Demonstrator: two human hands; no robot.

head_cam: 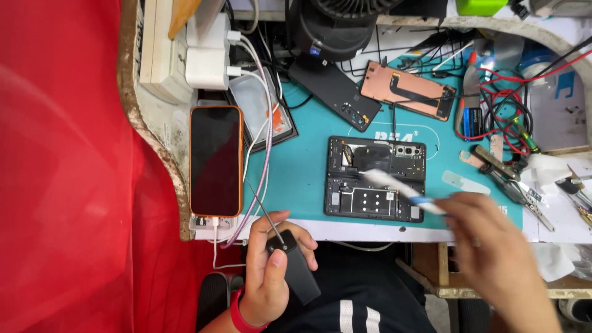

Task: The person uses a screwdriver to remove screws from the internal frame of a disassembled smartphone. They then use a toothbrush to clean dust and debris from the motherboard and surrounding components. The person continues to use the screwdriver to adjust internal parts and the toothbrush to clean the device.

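Opened phone (376, 179) lying flat on the teal mat (308, 172) of the counter (370, 231), brushed by a white brush (401, 188) pinched in the blurred right hand (493, 246), left hand (274, 271) curled around a small black device (296, 268) near the lap, thumb on top.

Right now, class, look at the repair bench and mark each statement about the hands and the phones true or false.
1. The right hand holds a white brush over the opened phone. True.
2. The left hand is empty. False: it grips a small black device with a thin metal probe.
3. The orange-cased phone lies screen up with a dark display. True.
4. The opened phone rests on a red mat. False: the mat is teal.
5. The orange-cased phone has no cable attached. False: a white cable plugs into its near end.
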